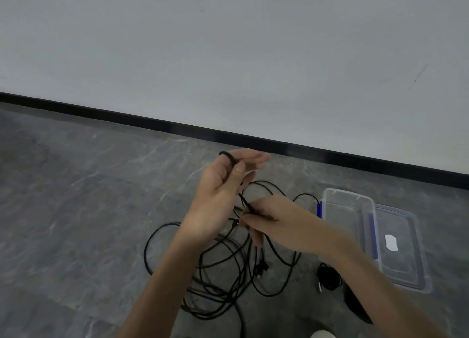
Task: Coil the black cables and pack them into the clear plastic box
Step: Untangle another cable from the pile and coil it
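The left hand is lifted with its palm toward the camera. Its thumb presses a loop of black cable against the side of the forefinger, and the other fingers reach out straight past the pinch. From that pinch the cable runs down and a little to the right into the right hand, just below. The right hand's thumb and curled fingertips nip the same strand, so a short taut stretch shows between the two grips. Directly under both hands, on the grey veined floor, the rest lies as a loose tangle of black cables, its loops spreading out to the left and toward the person. To the right of the right hand, just past its wrist, the clear plastic box stands open on the floor with a blue clip on its near end. One loop of cable touches or nearly touches that end. The clear lid lies flat against the box's far side. A small coiled bundle sits below the right forearm, beside the box corner. Beyond the hands a black skirting board runs under a pale wall.
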